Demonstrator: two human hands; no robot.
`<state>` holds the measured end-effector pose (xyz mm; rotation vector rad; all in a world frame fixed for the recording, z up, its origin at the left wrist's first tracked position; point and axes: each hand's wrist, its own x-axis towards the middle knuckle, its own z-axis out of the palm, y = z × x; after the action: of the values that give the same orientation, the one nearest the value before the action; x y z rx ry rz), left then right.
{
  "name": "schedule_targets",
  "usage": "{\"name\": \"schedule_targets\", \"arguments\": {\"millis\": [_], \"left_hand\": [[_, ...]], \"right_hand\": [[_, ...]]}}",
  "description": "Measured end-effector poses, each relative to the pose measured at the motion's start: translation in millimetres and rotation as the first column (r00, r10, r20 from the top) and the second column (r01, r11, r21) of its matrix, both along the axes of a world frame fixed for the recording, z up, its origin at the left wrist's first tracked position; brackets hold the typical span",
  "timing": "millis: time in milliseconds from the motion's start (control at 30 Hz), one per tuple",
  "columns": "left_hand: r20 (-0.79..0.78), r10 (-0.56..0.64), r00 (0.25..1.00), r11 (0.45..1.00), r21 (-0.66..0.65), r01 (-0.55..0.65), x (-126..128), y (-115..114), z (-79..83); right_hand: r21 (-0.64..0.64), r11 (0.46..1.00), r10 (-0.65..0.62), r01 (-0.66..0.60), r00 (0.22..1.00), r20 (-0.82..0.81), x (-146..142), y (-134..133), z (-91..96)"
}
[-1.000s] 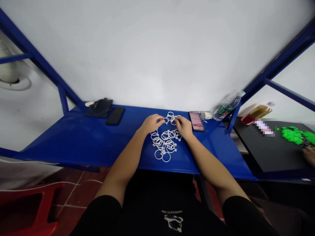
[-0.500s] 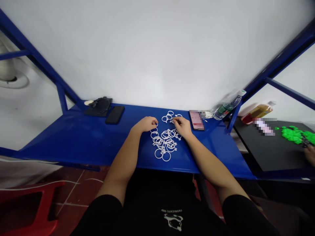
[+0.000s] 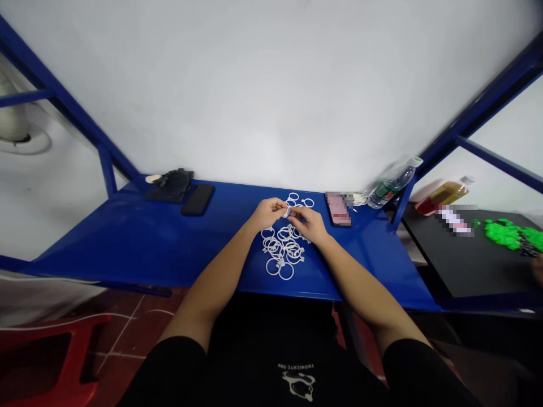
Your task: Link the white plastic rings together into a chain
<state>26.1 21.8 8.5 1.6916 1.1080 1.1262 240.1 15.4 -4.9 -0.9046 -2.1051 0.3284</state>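
My left hand (image 3: 270, 214) and my right hand (image 3: 310, 223) meet over the blue table (image 3: 139, 243), fingertips almost touching. Between them they pinch a white plastic ring (image 3: 287, 212), partly hidden by the fingers; whether more than one ring is held there I cannot make out. Just below the hands lies a loose pile of white rings (image 3: 286, 271) with small tabs on their rims, many overlapping. Behind the fingers are a few more loose rings (image 3: 308, 202), partly covered by my right hand.
A black phone (image 3: 198, 199) and a dark crumpled bag (image 3: 173, 183) lie at left. Right of my hands are a lit phone (image 3: 339, 209), a white cable (image 3: 360, 198) and a water bottle (image 3: 390, 189). Green pieces (image 3: 504, 233) and part of another person's hand (image 3: 538, 268) are on the black table.
My hands have come together from apart. The left moved right with a ring, while the right moved slightly left from the rings at the back; both now meet at one spot.
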Motion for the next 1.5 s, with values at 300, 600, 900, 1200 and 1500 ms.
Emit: {"name": "schedule_targets", "arguments": {"millis": [300, 600, 900, 1200, 1500], "left_hand": [[0.149, -0.123, 0.981, 0.992, -0.015, 0.126, 7.9, -3.4, -4.5], [0.021, -0.024, 0.999, 0.998, 0.061, 0.023, 8.4, -2.5, -8.4], [-0.090, -0.030, 0.995, 0.992, 0.118, 0.040, 6.2, -4.9, -5.5], [-0.106, -0.016, 0.994, 0.990, 0.140, 0.030, 7.1, -6.2, -5.0], [-0.119, 0.006, 0.993, 0.987, 0.163, 0.014, 7.3, -5.3, -6.0]], "right_hand": [[0.013, 0.997, -0.078, 0.079, 0.996, -0.043, 2.5, 2.0, 1.0], [0.048, 0.998, -0.041, 0.044, 0.998, -0.056, 1.7, -0.3, 1.9], [0.071, 0.997, -0.003, 0.009, 0.996, -0.093, 2.1, 1.5, 1.7], [0.043, 0.999, 0.007, -0.002, 0.994, -0.113, 0.9, 1.3, 3.2], [0.048, 0.998, -0.028, 0.034, 0.992, -0.121, -1.1, 0.4, 0.7]]}}
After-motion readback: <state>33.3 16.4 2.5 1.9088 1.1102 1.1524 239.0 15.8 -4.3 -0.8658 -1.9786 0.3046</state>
